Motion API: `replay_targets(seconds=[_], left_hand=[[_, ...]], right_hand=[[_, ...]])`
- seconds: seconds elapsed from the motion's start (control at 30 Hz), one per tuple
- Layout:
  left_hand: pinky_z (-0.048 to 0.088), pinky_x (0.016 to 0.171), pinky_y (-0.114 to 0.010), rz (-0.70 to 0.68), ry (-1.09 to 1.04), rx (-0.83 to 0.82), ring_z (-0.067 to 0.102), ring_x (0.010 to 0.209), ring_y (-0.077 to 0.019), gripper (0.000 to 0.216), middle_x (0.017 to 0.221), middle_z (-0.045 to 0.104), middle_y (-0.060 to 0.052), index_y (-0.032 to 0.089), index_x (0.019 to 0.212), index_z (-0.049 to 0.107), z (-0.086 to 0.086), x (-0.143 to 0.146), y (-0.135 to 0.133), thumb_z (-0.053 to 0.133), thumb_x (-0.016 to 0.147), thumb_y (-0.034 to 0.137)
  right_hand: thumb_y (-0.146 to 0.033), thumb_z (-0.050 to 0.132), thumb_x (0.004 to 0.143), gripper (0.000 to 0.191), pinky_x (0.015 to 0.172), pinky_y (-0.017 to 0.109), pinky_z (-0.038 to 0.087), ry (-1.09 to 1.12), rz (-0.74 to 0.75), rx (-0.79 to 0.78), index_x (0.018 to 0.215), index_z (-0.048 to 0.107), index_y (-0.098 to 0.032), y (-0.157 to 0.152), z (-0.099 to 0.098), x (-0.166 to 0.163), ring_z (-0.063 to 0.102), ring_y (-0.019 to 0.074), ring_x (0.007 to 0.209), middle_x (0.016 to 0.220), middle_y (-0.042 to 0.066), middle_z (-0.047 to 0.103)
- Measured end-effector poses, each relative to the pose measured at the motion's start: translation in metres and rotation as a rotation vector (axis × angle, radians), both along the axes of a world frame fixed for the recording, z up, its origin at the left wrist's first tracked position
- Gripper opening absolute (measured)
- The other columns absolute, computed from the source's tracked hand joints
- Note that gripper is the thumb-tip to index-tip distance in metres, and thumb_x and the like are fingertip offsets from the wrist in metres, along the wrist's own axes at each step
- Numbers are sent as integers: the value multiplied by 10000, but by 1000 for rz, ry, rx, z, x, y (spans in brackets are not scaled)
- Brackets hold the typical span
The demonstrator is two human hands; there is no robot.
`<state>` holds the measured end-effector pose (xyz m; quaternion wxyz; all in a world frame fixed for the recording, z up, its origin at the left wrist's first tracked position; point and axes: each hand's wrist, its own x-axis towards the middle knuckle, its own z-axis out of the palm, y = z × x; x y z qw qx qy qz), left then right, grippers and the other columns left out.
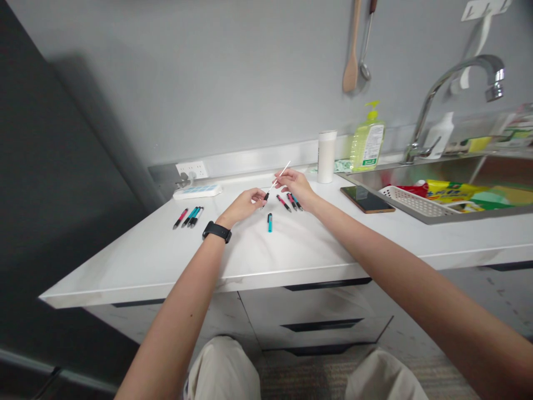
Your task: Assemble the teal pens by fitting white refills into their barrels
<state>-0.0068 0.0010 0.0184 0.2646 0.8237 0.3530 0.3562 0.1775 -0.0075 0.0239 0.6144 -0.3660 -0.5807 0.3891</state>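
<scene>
My left hand pinches a small black pen part above the white counter. My right hand pinches a thin white refill whose lower end meets that black part. A short teal pen piece lies on the counter just below the hands. Three pens, red and teal, lie under my right hand. A group of several pens, pink, teal and white, lies to the left of my left wrist, which wears a black watch.
A phone lies right of the hands beside a steel sink holding a white basket and coloured packets. A white cup, soap bottle, power strip and tap line the back wall.
</scene>
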Motion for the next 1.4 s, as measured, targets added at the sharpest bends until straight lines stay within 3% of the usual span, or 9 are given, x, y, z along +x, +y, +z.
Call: replay_targets(seconds=[0.23,0.5,0.7,0.83,0.9,0.97,1.1,1.27,1.4], left_hand=[[433,788,-277,19,-16,-30,563,776,-129,138,845,646,-29,158,817,612,1,1,0,631,693,215],[440,782,-305,-12,-57,-43,558,754,-133,168,814,623,-33,149,821,606,0,2,-1,644,683,237],[443,761,-285,-24,-54,-53,558,750,-128,169,797,610,-20,156,812,593,-1,3,-1,652,672,230],[448,729,-282,-3,-65,-39,552,721,-125,171,784,603,-20,151,822,585,-4,2,4,644,676,218],[448,717,-283,45,-82,-30,550,708,-125,183,787,605,-23,151,836,583,-5,1,7,642,673,209],[445,719,-280,112,-96,-30,550,702,-124,184,780,609,-21,155,840,586,-5,-1,9,639,667,187],[435,709,-263,256,-137,-43,544,675,-117,157,736,603,-2,165,796,588,-5,-4,13,627,646,139],[432,670,-258,369,-172,-70,523,619,-108,158,703,585,5,162,768,586,-5,-7,15,624,624,109],[435,671,-260,399,-195,-86,526,620,-110,151,709,587,0,158,756,584,-5,-8,15,622,622,99]], right_hand=[[-166,598,727,109,522,183,397,-50,31,9,836,605,-163,1,-3,-1,599,98,646,765,19,674],[-298,634,748,224,586,188,433,-199,119,-82,940,658,-186,-2,-6,-3,588,123,809,983,46,669],[-401,617,746,256,545,181,408,-61,14,-18,880,571,-189,0,-2,-2,553,101,703,825,19,612],[-348,507,796,194,528,194,406,-34,9,-46,924,538,-206,4,-4,1,549,106,657,772,-4,588],[-231,487,766,168,552,218,424,-150,-17,-40,911,564,-196,5,-8,2,550,118,653,750,0,588],[-105,516,672,203,639,249,452,-417,-17,69,824,628,-180,5,-13,3,561,134,697,771,17,606],[15,569,577,306,867,297,439,-853,161,281,745,716,-193,1,-23,0,602,183,887,928,41,668],[-132,706,651,131,899,307,431,-888,278,287,735,736,-228,-2,-29,-3,629,196,917,921,35,695],[-168,704,661,74,850,310,439,-807,213,222,717,719,-215,1,-27,-3,627,178,850,839,20,702]])
